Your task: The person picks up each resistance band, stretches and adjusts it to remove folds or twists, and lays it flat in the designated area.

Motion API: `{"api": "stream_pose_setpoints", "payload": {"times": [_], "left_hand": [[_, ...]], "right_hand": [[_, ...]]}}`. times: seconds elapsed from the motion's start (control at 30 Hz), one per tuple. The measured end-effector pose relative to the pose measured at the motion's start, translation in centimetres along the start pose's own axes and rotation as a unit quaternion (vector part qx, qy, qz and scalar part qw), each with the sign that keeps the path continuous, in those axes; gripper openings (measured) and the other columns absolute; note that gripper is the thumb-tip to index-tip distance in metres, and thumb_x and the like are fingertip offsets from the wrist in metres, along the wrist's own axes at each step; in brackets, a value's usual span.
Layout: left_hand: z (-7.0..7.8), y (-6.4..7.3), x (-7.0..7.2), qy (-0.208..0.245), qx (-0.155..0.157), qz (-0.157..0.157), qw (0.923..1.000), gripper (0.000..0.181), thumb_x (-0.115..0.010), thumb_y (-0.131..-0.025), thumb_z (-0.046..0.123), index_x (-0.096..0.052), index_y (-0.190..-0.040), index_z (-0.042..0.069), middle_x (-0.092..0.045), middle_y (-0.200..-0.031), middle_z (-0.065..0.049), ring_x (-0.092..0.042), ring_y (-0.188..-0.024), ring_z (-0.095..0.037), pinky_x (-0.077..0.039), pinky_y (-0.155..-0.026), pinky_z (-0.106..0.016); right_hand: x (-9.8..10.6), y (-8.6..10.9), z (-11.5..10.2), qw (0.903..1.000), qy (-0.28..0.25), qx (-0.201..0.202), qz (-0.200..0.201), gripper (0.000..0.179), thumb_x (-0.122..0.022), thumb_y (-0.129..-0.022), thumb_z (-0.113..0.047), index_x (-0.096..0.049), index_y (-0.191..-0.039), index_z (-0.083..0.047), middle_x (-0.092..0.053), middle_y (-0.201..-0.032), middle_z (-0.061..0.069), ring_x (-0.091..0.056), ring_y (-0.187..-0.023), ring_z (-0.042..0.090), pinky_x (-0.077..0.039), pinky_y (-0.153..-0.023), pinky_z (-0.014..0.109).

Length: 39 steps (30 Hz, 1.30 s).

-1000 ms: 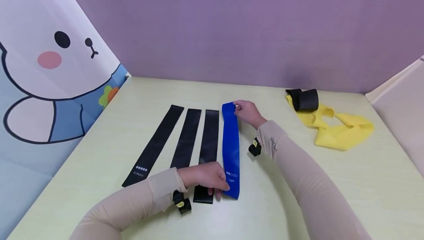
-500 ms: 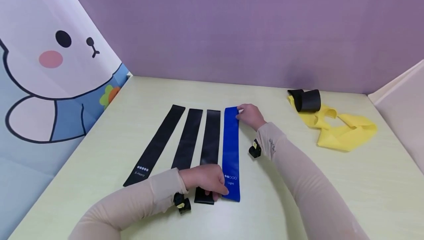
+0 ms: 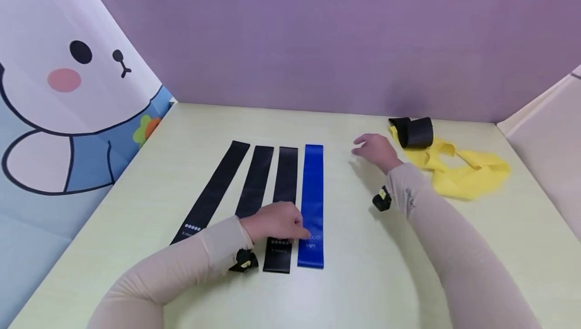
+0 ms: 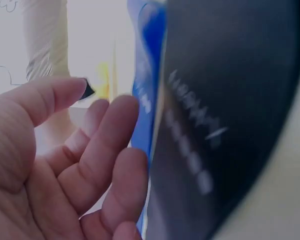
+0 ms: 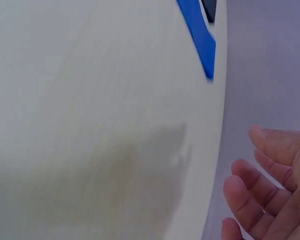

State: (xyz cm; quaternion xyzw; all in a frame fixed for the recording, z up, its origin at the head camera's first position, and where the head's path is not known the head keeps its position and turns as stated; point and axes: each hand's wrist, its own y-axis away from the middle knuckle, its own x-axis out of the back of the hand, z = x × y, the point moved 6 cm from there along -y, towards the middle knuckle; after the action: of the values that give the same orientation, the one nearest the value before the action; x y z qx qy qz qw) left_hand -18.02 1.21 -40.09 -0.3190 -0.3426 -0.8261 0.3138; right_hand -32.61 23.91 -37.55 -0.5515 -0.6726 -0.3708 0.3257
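A blue resistance band (image 3: 312, 187) marked "Light" lies straight on the table, at the right end of a row of flat bands. My left hand (image 3: 276, 222) hovers over the lower part of the adjoining black band (image 3: 286, 172), its thumb side overlapping the blue band's printed end in the head view. Nothing sits between its loosely bent fingers (image 4: 122, 117) in the left wrist view. Off to the right, my right hand (image 3: 375, 151) is above the table between the blue band and the yellow band (image 3: 472, 175), fingers relaxed and holding nothing.
Two more black bands, the leftmost (image 3: 213, 187) and a middle one (image 3: 255, 180) partly behind my left arm, continue the row. A curled black band (image 3: 419, 133) rests on the crumpled yellow one at the back right. A purple wall (image 3: 317, 41) borders the table's far edge.
My right hand has let go of the blue band's far end and moved right. My left hand has released its near end and risen slightly. The blue band now lies straighter.
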Motion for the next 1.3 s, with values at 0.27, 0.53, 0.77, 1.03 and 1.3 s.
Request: {"api": "stream_pose_setpoints", "payload": {"times": [0.27, 0.53, 0.77, 1.03, 1.3], "left_hand": [[1.5, -1.6, 2.6, 0.058, -0.06, 0.068, 0.9942, 0.027, -0.065, -0.091, 0.027, -0.064, -0.07, 0.012, -0.045, -0.053, 0.005, -0.041, -0.05, -0.009, -0.029, -0.049, -0.023], [2.6, -2.8, 3.4, 0.106, -0.122, 0.086, 0.983, 0.017, -0.063, -0.093, 0.02, -0.072, -0.101, 0.008, -0.069, -0.084, 0.001, -0.056, -0.07, -0.012, -0.045, -0.063, -0.021], [3.5, -4.3, 3.3, 0.144, -0.133, 0.074, 0.9779, 0.034, -0.06, -0.095, 0.021, -0.062, -0.126, 0.006, -0.066, -0.11, -0.004, -0.06, -0.094, -0.016, -0.05, -0.077, -0.022], [5.5, -6.5, 3.2, 0.158, -0.147, 0.083, 0.9729, 0.037, -0.059, -0.096, 0.023, -0.058, -0.131, 0.008, -0.064, -0.119, -0.006, -0.056, -0.107, -0.019, -0.047, -0.086, -0.025], [8.8, -8.4, 2.9, 0.176, -0.183, 0.064, 0.9653, 0.04, -0.058, -0.097, 0.023, -0.054, -0.135, 0.009, -0.058, -0.13, -0.009, -0.05, -0.121, -0.024, -0.042, -0.096, -0.026]], "right_hand": [[4.6, 3.6, 5.4, 0.9995, 0.005, 0.011, 0.029, 0.042, -0.062, -0.091, -0.019, -0.057, -0.123, 0.008, -0.062, -0.111, 0.029, -0.058, -0.1, 0.04, -0.044, -0.087, 0.051], [7.3, 6.9, 11.4, 0.9989, 0.039, -0.024, -0.013, 0.048, -0.06, -0.094, -0.024, -0.051, -0.127, 0.01, -0.058, -0.111, 0.031, -0.053, -0.104, 0.046, -0.042, -0.087, 0.057], [7.7, 8.5, 14.0, 0.9938, 0.1, -0.012, -0.047, 0.06, -0.061, -0.092, -0.031, -0.046, -0.129, 0.014, -0.053, -0.117, 0.038, -0.05, -0.106, 0.055, -0.038, -0.089, 0.063], [7.0, 9.8, 15.6, 0.9884, 0.123, -0.038, -0.081, 0.057, -0.062, -0.091, -0.036, -0.057, -0.117, 0.015, -0.056, -0.117, 0.035, -0.053, -0.103, 0.052, -0.044, -0.082, 0.058], [8.6, 12.1, 13.7, 0.9921, 0.124, 0.019, 0.008, 0.028, -0.064, -0.09, -0.021, -0.065, -0.092, 0.007, -0.066, -0.084, 0.017, -0.058, -0.073, 0.027, -0.045, -0.066, 0.04]]}}
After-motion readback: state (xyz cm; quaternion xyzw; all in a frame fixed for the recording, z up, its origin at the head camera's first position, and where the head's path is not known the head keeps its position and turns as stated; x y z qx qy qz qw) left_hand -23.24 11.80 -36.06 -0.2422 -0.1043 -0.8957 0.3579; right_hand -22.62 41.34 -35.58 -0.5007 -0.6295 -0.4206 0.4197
